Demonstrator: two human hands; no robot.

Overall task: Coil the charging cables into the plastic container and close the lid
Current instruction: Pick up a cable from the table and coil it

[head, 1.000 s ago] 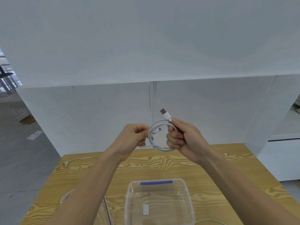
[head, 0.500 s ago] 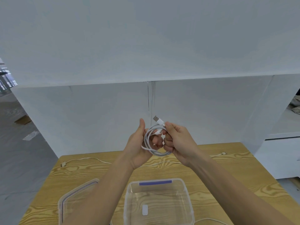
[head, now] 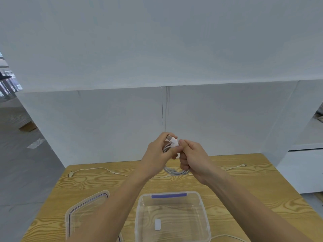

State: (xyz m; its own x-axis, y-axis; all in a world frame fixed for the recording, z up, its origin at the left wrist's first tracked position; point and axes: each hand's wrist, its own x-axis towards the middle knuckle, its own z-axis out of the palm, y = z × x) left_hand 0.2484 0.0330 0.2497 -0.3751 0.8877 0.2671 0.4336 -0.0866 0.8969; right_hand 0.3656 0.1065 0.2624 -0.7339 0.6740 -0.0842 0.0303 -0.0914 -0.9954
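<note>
A white charging cable is wound into a small coil and held in the air above the table's far half. My left hand grips the coil's left side, and its USB plug sticks up above the fingers. My right hand pinches the coil's right side, touching the left hand. Below them the clear plastic container stands open on the table. Its clear lid lies to its left, partly behind my left forearm. A second white cable lies stretched across the far part of the table.
The wooden table backs onto a white partition wall. The second cable's right plug rests near the far right edge. Another bit of white cable shows at the container's near right corner. A white cabinet stands right of the table.
The coil has been drawn tighter and both hands have closed together around it. The hands sit slightly lower and left of where they were a second ago.
</note>
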